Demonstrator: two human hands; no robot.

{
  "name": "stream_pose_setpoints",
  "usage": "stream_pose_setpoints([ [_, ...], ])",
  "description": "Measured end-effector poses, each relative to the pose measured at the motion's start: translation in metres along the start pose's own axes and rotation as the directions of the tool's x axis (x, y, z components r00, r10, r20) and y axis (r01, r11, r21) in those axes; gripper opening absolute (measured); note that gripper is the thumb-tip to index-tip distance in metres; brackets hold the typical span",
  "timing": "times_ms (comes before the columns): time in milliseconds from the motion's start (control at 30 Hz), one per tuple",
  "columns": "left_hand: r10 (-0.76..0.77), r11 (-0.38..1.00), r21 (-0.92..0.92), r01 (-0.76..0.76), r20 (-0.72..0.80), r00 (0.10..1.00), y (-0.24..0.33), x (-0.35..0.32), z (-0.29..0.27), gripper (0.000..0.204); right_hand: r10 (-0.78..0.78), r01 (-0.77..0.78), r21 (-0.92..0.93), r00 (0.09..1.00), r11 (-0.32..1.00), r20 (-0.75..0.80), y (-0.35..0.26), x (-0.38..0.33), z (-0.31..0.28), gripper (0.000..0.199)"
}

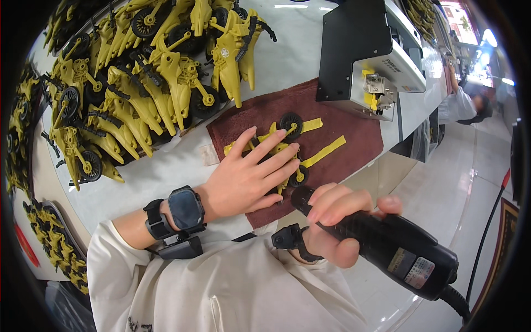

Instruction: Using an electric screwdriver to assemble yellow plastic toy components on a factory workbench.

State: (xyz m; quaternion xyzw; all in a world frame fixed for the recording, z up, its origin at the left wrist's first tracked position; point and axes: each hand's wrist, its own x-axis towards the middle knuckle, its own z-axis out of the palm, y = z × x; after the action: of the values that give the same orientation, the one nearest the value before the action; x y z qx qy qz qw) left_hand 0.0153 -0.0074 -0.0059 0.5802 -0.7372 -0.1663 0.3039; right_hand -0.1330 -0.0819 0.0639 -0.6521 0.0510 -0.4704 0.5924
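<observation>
A yellow toy motorcycle with black wheels lies on its side on a brown cloth. My left hand rests flat over it, fingers spread, and hides most of its body. My right hand is wrapped round a corded black electric screwdriver. The tool's front end points toward the toy's lower wheel, close to my left fingertips. Whether its tip touches the toy is hidden from this angle. Two yellow strips lie on the cloth beside the wheels.
Many similar yellow toy motorcycles are heaped at the upper left. A black and white machine stands behind the cloth on the right. Another tray of yellow parts is at lower left. The tool's cord runs off lower right.
</observation>
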Motion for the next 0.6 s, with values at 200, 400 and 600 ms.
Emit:
stream_pose_setpoints([
  [200, -0.006, 1.0, 0.006, 0.006, 0.0, 1.0, 0.001, -0.003, 0.003, 0.073, 0.026, -0.024, -0.021, 0.993, 1.0, 0.117, 0.002, -0.002, 0.0, 0.058],
  [400, 0.026, 1.0, 0.0, -0.026, -0.015, 1.0, 0.001, 0.006, 0.006, 0.069, 0.014, -0.006, -0.102, 0.997, 0.995, 0.076, 0.005, -0.003, 0.003, 0.057],
  [600, -0.036, 0.994, 0.1, 0.042, -0.059, 0.998, 0.009, -0.002, -0.002, 0.065, -0.179, 0.147, -0.208, 0.973, 0.967, -0.147, -0.001, -0.005, 0.018, 0.066],
])
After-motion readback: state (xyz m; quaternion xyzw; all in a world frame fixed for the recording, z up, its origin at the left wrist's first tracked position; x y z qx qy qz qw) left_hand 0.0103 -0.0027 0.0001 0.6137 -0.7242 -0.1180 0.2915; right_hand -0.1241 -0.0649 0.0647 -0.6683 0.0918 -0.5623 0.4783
